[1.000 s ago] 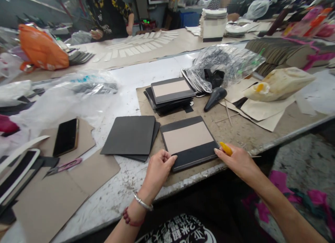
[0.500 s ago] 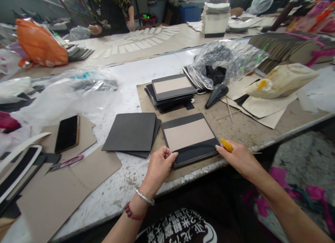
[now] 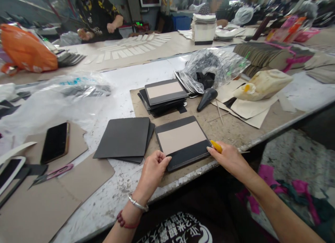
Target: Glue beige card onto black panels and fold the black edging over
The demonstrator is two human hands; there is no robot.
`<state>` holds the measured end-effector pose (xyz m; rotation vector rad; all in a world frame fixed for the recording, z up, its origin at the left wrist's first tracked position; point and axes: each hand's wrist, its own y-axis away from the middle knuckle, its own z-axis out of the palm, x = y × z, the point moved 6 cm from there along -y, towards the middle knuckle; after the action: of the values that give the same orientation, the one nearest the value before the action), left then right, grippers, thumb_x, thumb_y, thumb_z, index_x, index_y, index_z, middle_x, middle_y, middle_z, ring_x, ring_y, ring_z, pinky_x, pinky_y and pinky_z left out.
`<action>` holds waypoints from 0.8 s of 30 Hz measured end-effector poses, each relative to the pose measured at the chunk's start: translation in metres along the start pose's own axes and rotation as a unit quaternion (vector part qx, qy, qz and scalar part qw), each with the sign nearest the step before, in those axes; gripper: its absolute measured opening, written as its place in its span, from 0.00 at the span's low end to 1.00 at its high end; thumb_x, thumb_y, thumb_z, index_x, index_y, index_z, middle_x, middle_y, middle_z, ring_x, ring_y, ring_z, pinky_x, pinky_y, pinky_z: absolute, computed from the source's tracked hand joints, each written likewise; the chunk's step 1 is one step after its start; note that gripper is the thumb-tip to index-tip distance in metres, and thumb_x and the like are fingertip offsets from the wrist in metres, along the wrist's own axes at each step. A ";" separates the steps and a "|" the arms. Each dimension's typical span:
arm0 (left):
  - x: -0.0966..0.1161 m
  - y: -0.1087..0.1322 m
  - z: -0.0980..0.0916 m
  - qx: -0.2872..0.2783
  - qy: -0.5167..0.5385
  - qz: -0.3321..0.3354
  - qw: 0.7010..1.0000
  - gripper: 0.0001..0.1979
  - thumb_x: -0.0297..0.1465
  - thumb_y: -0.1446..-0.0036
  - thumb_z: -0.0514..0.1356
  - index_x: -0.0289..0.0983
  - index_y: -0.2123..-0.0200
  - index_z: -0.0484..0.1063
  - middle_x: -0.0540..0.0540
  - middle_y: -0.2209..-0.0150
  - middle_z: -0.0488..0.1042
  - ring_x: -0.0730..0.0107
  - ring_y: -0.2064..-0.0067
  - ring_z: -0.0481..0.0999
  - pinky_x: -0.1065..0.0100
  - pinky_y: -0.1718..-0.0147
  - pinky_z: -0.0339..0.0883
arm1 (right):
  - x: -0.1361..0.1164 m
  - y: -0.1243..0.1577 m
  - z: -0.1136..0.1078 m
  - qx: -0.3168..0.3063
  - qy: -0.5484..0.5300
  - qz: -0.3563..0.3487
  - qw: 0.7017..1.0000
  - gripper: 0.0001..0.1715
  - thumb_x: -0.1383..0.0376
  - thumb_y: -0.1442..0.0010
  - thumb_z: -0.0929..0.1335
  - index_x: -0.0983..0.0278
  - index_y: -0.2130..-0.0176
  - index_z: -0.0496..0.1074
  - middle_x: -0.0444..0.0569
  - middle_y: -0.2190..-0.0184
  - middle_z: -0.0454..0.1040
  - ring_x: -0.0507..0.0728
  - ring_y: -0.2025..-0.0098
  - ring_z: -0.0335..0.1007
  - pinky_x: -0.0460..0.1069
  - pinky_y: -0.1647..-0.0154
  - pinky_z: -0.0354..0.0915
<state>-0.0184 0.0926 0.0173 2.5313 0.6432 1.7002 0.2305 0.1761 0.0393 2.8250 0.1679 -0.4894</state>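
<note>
A black panel with a beige strip (image 3: 181,137) lies on brown board at the table's front edge. My left hand (image 3: 155,168) pinches its lower left corner between thumb and curled fingers. At its right edge, my right hand (image 3: 229,157) has the thumb on the panel and the fingers closed round a yellow-handled tool (image 3: 216,146), whose thin pale tip sticks out to the right. Plain dark panels (image 3: 122,137) lie just left of the held one. Behind it sits a stack of similar panels (image 3: 166,91), the top one with a beige strip.
A black cone-shaped object (image 3: 206,99), a stained yellowish container (image 3: 264,84) and plastic-wrapped pieces (image 3: 209,67) are beyond the panel. At left lie a phone (image 3: 55,142) and pink-handled snips (image 3: 56,171). A person (image 3: 98,18) is across the table.
The view has shifted, so most things appear further left. Both hands keep their places on the panel. The person across the table has moved an arm.
</note>
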 end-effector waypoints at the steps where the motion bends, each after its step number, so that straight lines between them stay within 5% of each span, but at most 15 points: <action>1: 0.000 0.000 0.000 -0.001 -0.004 -0.001 1.000 0.13 0.40 0.54 0.59 0.38 0.80 0.63 0.54 0.84 0.63 0.72 0.80 0.63 0.72 0.80 0.53 | -0.001 0.000 0.000 0.000 -0.002 0.000 1.000 0.15 0.53 0.43 0.59 0.62 0.70 0.63 0.49 0.74 0.69 0.57 0.69 0.65 0.48 0.69 0.55; 24: -0.005 -0.004 0.002 0.002 -0.021 -0.003 1.000 0.14 0.42 0.56 0.58 0.39 0.81 0.61 0.54 0.85 0.62 0.72 0.80 0.61 0.72 0.80 0.51 | 0.000 -0.001 0.001 -0.011 -0.022 -0.004 1.000 0.13 0.58 0.41 0.60 0.64 0.67 0.66 0.52 0.69 0.73 0.58 0.65 0.69 0.48 0.65 0.57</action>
<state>-0.0193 0.0949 0.0109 2.5588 0.6509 1.6396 0.2296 0.1767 0.0378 2.7910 0.1755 -0.5480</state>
